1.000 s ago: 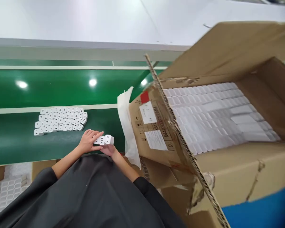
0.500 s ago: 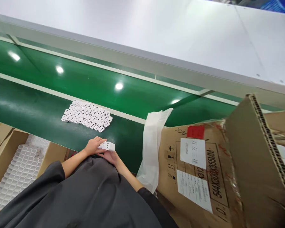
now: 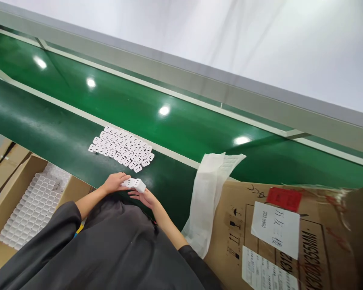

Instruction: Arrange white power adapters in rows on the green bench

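Note:
My left hand point(image 3: 116, 183) is closed around a short row of white chargers point(image 3: 138, 185), pressed side by side, their dark slots facing up. At the row's right end, my right hand point(image 3: 145, 197) lies just below with its fingers stretched out and apart. Whether its fingertips touch the last charger, I cannot tell. Beyond both hands, a block of several rows of the same white chargers point(image 3: 121, 146) stands close together on the dark green work surface point(image 3: 169, 189), with slots up.
At lower left, an open cardboard box point(image 3: 67, 197) holds many white casings point(image 3: 33, 211) in rows. A large printed carton point(image 3: 226, 217) stands at right, with a white plastic liner point(image 3: 204, 193) hanging over its side. A pale shelf point(image 3: 169, 32) spans the far side.
My view has shifted, so the bench and carton sit further right in the picture. My right hand's fingers have loosened and spread below the charger row, while my left hand keeps hold.

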{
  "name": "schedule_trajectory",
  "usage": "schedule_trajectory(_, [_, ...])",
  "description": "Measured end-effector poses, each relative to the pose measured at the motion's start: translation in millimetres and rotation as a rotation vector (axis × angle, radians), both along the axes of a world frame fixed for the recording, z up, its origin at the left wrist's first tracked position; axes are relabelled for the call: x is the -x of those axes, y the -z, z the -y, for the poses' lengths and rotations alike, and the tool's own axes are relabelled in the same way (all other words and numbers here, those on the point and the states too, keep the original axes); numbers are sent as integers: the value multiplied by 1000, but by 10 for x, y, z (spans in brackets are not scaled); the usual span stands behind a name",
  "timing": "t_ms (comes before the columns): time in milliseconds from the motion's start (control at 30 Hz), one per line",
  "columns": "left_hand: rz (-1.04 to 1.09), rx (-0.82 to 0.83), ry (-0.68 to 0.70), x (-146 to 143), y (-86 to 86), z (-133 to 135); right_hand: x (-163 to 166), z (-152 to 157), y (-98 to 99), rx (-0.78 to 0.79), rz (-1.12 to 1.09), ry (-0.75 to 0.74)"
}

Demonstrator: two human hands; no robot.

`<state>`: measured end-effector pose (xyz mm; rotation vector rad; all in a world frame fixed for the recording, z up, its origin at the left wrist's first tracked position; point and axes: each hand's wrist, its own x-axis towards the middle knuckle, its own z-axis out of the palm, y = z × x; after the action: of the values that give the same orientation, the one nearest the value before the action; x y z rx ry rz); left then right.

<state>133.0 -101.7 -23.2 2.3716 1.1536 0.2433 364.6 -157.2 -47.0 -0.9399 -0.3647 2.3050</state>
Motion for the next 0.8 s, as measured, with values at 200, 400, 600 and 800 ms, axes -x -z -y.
schedule_trajectory(200, [-162,-39,-96,834,-128,-412,-88,45,21,-11,124,-7])
schedule_trajectory(400, [-227,-47,-88,1302,-192,-870,-163,135,-79,-10,181,15])
schedule_trajectory(600, [-203,-37,-66,1300,-182,-997,-218,152,-154,-6,190,55])
schedule_trajectory(800, [-168,-93,-185,1279,-200,-847,-203,110,-238,-93,148,63])
